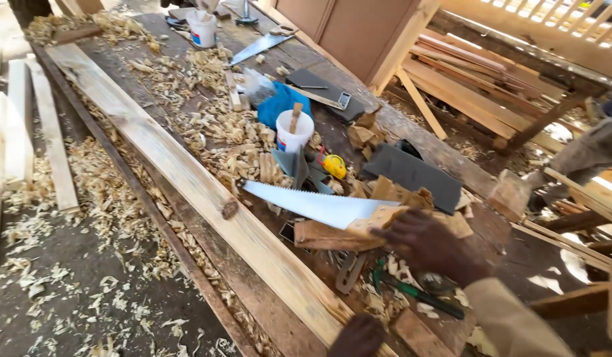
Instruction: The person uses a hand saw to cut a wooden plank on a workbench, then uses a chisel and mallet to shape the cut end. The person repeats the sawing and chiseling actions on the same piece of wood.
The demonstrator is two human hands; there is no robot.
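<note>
A hand saw [306, 203] with a bright blade and a pale wooden handle lies across the workbench, its tip pointing left toward a long pale plank [187, 172]. My right hand [430, 246] closes around the saw's handle. My left hand [359, 336] shows only its knuckles at the bottom edge, resting at the near end of the plank; its fingers are hidden. Wood shavings [220, 132] cover much of the bench top.
Behind the saw stand a white tub with a stick in it [295, 134], a blue bag [277, 102], a yellow tape measure [334, 166] and dark sheets [415, 175]. A green-handled tool [415, 295] lies near my wrist. A second saw [260, 46] lies far back. Another person's leg [583, 158] is at right beside stacked lumber [478, 86].
</note>
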